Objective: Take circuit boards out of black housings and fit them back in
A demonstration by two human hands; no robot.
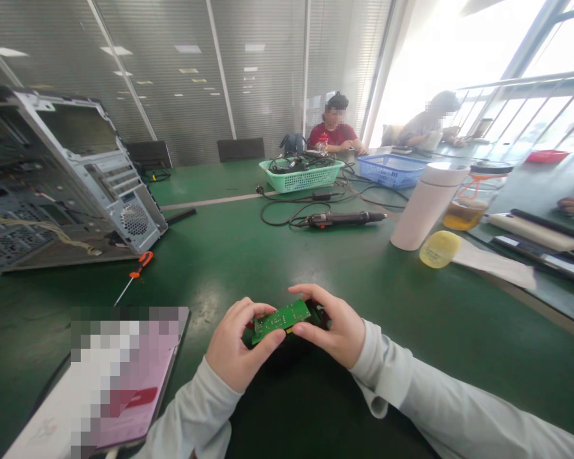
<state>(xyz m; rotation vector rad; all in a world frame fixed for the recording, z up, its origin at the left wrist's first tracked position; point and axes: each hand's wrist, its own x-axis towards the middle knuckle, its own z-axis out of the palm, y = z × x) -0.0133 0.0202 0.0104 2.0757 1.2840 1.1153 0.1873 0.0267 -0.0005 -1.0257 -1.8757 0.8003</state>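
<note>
Between my two hands, just over the near edge of the table, is a green circuit board [283,320], tilted with its flat face up. My left hand [242,344] grips its left end, thumb along the near edge and fingers behind. At the right end my right hand [332,325] holds it, thumb below and index finger stretched out above. Something dark sits under the board by my right fingers, and I cannot make out what it is. An orange-handled screwdriver [141,264] lies to the left, in front of an open computer case [119,185].
A black electric screwdriver [347,219] with a cable lies ahead. Behind it stand a green basket [301,182] of cables and a blue basket [395,172]. A white bottle [423,207], a tea jar [473,197] and yellow item [440,248] stand right. Two people sit farther back.
</note>
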